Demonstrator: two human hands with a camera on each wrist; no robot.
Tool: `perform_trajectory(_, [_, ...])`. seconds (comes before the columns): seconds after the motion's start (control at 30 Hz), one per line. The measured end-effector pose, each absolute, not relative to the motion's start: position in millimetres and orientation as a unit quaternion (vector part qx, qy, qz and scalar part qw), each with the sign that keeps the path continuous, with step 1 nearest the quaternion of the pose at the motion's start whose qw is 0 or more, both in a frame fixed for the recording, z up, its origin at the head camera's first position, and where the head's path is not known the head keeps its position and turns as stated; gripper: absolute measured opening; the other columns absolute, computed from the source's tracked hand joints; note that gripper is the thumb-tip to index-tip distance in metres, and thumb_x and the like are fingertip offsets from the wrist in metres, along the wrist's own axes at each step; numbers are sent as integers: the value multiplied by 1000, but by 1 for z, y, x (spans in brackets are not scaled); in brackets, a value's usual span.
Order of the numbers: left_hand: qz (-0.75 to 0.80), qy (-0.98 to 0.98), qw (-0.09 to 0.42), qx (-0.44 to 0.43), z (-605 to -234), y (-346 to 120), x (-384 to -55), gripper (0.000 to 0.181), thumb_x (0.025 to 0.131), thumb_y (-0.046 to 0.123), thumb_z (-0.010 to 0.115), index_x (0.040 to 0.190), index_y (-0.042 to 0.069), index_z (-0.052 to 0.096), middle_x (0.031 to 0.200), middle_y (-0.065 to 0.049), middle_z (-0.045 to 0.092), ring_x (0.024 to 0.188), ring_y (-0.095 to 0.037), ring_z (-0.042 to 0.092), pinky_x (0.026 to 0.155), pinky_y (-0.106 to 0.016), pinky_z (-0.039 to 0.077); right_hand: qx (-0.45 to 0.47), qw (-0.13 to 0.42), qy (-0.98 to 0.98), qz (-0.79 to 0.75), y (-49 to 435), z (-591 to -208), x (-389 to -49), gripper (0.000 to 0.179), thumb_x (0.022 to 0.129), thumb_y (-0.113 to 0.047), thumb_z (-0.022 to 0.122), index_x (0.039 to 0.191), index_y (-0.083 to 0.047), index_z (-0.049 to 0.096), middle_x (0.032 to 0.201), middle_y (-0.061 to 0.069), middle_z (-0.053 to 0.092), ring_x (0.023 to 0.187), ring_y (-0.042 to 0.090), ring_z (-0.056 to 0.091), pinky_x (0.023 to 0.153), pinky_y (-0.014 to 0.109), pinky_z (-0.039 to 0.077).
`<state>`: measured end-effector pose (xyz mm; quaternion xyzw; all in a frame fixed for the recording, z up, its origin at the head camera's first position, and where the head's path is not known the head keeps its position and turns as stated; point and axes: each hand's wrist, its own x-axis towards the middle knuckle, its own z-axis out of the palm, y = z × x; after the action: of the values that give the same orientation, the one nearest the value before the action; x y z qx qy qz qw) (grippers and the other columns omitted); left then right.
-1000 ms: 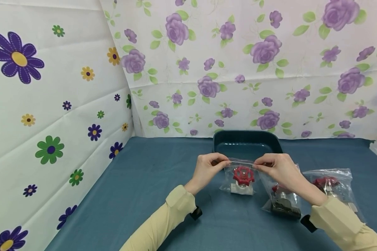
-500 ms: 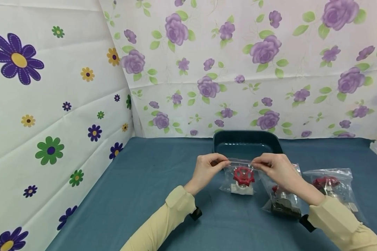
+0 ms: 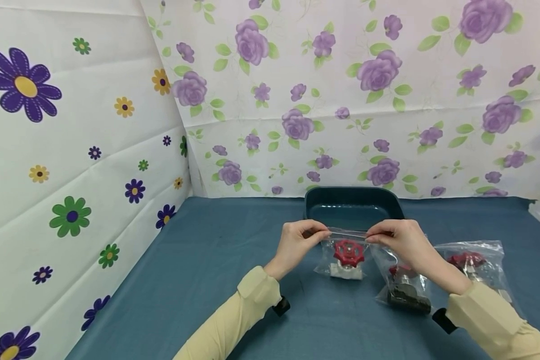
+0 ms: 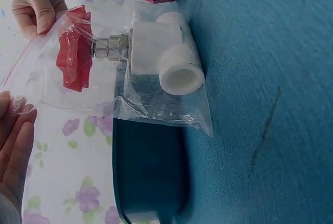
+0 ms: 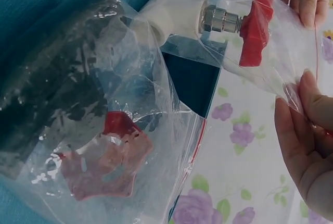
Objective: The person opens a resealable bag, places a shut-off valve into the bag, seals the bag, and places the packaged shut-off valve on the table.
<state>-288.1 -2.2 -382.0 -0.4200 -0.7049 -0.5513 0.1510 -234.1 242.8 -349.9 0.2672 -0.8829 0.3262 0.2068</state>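
A clear zip bag (image 4: 47, 86) holds a valve (image 3: 348, 259) with a white plastic body and a red handwheel. It stands upright on the table, mouth up. My left hand (image 3: 299, 244) pinches the left end of its zip edge between thumb and fingers. At the right end of that edge, my right hand (image 3: 402, 246) pinches the plastic. The red zip line stretches between both hands in the right wrist view. Just right of this bag is a second bagged valve (image 3: 407, 295), with a dark body and red handwheel, partly behind my right hand and forearm.
A dark teal tray (image 3: 355, 192) stands behind the bag, close to the flowered backdrop. Farther right, a third bagged valve (image 3: 468, 260) with a red handwheel lies partly behind my right forearm. Blue cloth (image 3: 234, 280) covers the table.
My right hand shifted slightly left along the zip edge, then back right to the bag's corner. My left hand and the valve stay in place.
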Motion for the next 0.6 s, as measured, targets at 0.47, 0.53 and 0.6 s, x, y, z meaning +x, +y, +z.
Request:
perform_trajectory(0.47, [-547,-708,152,-420,-354,-6,-264,6,84,-4,61,86,-5,66,80,-14,64,66,-27,60,57,-23,49,276,162,-884,342,250,-349,-234,18,79,5,65,94,-4,69,87,1,65,73,8,61,60,23,50])
perform_trajectory(0.53, [-549,-710,144,-417,-353,-5,-262,6,84,-3,61,87,-5,66,81,-15,64,67,-28,60,58,-23,49,271,164,-886,338,251,-350,-234,16,80,3,65,93,-5,70,85,0,66,72,8,61,59,23,50])
perform_trajectory(0.6, [-551,-714,132,-412,-354,-5,-262,7,84,-3,61,90,-6,65,83,-16,64,70,-28,60,60,-25,50,263,167,-889,336,252,-351,-233,13,82,0,65,92,-7,70,84,0,65,69,9,61,57,23,50])
